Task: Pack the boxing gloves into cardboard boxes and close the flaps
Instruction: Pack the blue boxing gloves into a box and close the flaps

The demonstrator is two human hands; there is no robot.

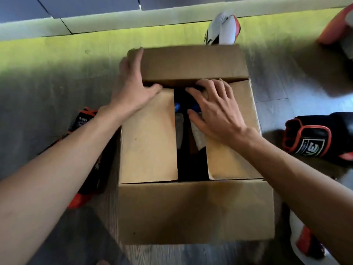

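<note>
A brown cardboard box (pixel 194 211) stands on the floor below me. Its two side flaps lie folded inward with a dark gap between them, where a glove with blue and grey parts (pixel 179 119) shows inside. My left hand (pixel 133 87) grips the left edge of the far flap (pixel 193 64), thumb under its lip. My right hand (pixel 214 109) lies flat on the right side flap, fingertips under the far flap's edge. The near flap hangs toward me.
Loose gloves lie around the box: a black and orange one (pixel 86 155) at the left, a black one with red trim (pixel 315 138) at the right, a white one (pixel 223 29) behind, another white one (pixel 305 245) at lower right. A yellow mat (pixel 57 48) lies beyond.
</note>
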